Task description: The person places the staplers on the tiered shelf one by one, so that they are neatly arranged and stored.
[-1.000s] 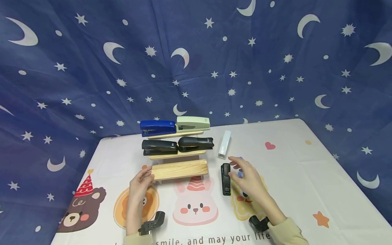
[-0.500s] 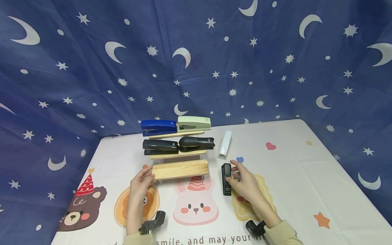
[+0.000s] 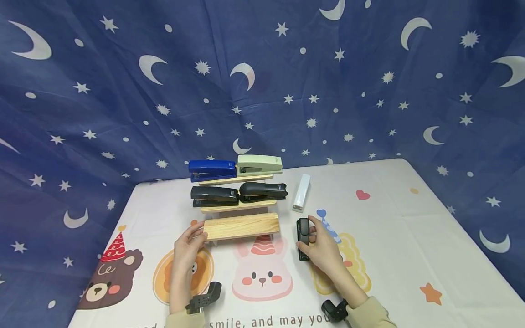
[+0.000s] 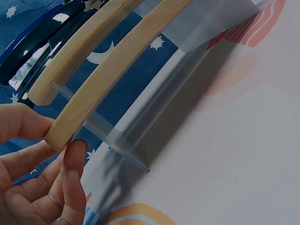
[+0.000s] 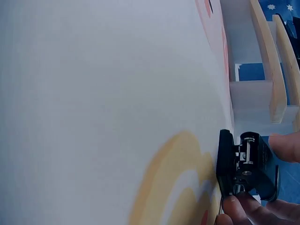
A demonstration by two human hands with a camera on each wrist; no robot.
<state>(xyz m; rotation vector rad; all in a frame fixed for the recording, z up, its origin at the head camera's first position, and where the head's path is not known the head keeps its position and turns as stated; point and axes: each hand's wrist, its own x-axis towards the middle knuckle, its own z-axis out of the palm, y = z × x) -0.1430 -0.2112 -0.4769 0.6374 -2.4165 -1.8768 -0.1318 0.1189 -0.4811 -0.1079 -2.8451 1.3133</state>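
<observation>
A three-tier display rack has wooden shelves on clear supports. My left hand [image 3: 188, 248] pinches the left end of its bare lowest shelf [image 3: 242, 227], thumb and fingers on the wood in the left wrist view. To the rack's right, a black stapler [image 3: 303, 228] lies lengthwise on the table. My right hand [image 3: 324, 246] grips this stapler, thumb across to its left side and fingers along its right. In the right wrist view the end of the stapler [image 5: 246, 164] sits between thumb and fingers, its base down by the cloth.
On the top shelf stand a blue stapler [image 3: 212, 170] and a pale green stapler [image 3: 259, 165]. Two black staplers, a left one [image 3: 214, 196] and a right one [image 3: 263, 192], fill the middle shelf. A white stapler [image 3: 301, 193] lies behind my right hand. A starry curtain [image 3: 262, 91] hangs behind.
My right hand has moved left, and its thumb and fingers have closed round the black stapler. My left hand keeps its hold on the shelf end. The staplers have not visibly moved.
</observation>
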